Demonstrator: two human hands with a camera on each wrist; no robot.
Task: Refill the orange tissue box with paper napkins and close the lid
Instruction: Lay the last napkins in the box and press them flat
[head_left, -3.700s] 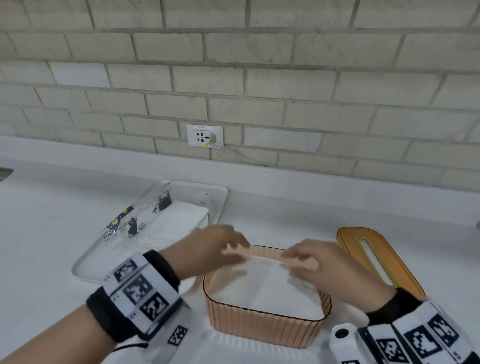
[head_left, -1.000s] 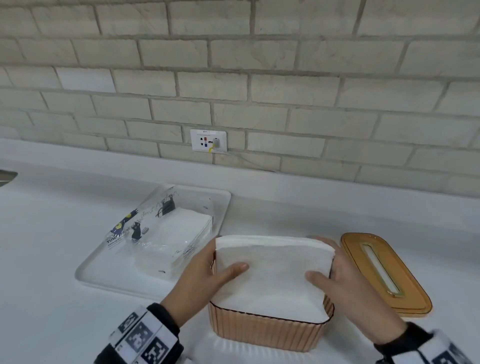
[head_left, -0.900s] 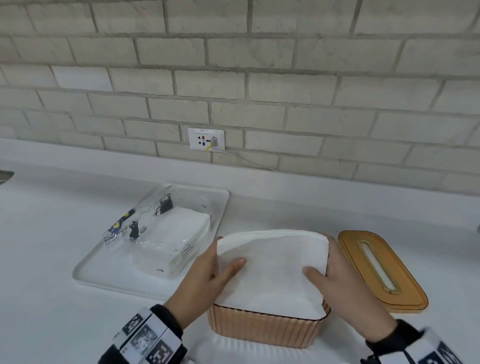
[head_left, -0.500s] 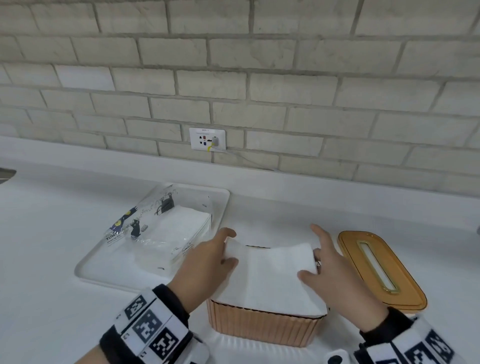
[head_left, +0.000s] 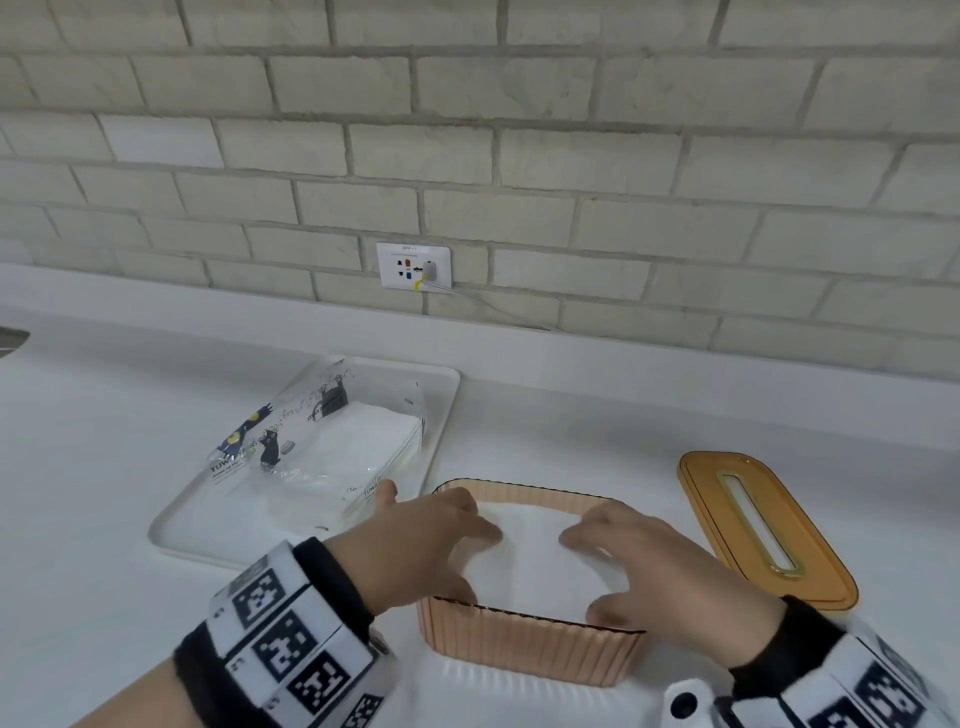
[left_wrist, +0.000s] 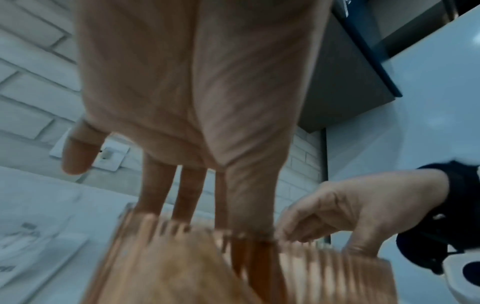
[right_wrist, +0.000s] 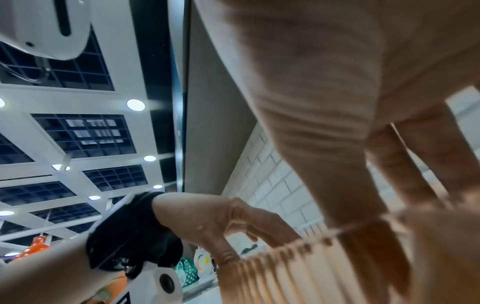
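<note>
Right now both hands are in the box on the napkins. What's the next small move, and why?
Probably lift the right hand out and reach for the lid, which lies loose on the counter to the right of the orange box. The napkins already sit below the rim, so closing looks like what remains. The left hand could steady the box.

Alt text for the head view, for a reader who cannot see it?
Both hands, left hand and right hand, press white napkins down inside the open orange tissue box on a white counter. Its lid lies to the right, a napkin pack on a tray left.
</note>
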